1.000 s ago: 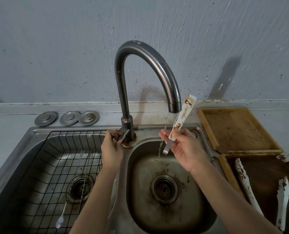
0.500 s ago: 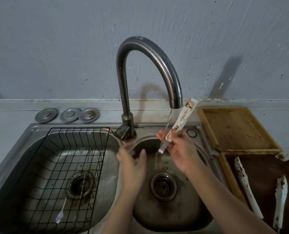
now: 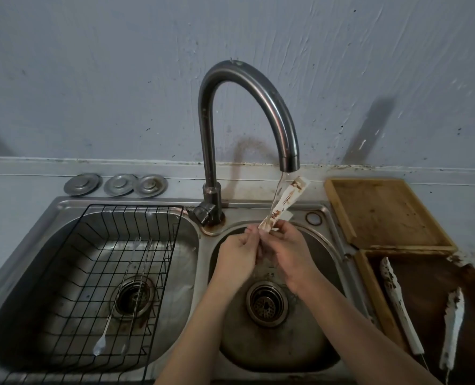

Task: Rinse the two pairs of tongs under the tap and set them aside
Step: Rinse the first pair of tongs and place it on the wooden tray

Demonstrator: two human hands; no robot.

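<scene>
Over the sink (image 3: 325,234), both hands pinch stained tongs (image 3: 285,202) under running tap (image 3: 247,107).

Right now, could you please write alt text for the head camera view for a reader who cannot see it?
Two hands, left and right, hold soiled white tongs under water running from a curved tap over the right sink basin. A second pair of tongs lies on a dark tray to the right; a wire rack sits in the left basin.

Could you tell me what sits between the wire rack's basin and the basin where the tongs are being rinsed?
The tap stands on the steel divider between them, in the head view.
</scene>
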